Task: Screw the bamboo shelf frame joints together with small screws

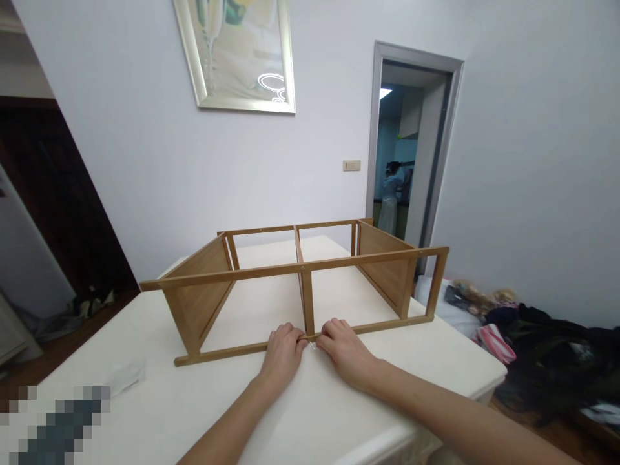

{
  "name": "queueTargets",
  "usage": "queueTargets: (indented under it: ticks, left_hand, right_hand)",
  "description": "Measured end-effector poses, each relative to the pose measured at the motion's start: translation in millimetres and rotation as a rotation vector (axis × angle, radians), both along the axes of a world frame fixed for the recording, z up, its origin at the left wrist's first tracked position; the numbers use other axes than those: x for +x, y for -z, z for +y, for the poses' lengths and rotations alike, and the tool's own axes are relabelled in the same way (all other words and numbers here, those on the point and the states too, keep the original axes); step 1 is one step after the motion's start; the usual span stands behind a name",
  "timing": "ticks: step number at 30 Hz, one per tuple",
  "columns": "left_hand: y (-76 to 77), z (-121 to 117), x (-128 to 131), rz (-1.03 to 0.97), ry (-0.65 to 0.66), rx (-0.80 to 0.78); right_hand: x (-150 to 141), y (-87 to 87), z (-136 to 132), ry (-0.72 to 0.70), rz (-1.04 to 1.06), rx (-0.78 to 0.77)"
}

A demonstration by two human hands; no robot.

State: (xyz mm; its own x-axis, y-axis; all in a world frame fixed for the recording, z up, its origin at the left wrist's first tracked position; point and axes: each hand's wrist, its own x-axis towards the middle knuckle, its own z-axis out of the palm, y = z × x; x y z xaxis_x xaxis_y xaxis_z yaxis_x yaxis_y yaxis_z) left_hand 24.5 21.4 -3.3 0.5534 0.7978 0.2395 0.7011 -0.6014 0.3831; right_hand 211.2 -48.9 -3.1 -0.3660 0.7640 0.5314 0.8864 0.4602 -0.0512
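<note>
your left hand and right hand, fingers curled on wooden frame's lower rail, on white table

The white table has a pale, smooth top; a wooden frame with two solid panels rests across it; a clear plastic bag lies at left; a dark thing near it is blurred.
</note>
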Motion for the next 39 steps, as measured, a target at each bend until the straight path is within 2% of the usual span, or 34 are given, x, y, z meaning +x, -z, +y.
queueTargets:
  ticks: [4, 9, 21, 35, 39]
  left_hand:
    - [-1.6, 2, -4, 0.043, -0.054, 0.029]
    - [-0.4, 13, -13, 0.019, -0.124, -0.012]
    - [-0.8, 20, -26, -0.067, -0.053, -0.098]
    - [0.3, 18, -24, -0.06, -0.07, -0.077]
    - [1.1, 19, -24, -0.056, -0.066, -0.068]
  right_hand:
    - [-22, -1.8, 13, 0.004, -0.081, 0.033]
    - [-27, 4.1, 23, -0.009, 0.007, 0.085]
    - [-31, 2.6, 27, -0.105, 0.008, 0.011]
    - [-36, 4.4, 32, -0.088, 0.023, -0.039]
    - [-41, 5.0, 31, -0.04, -0.017, -0.068]
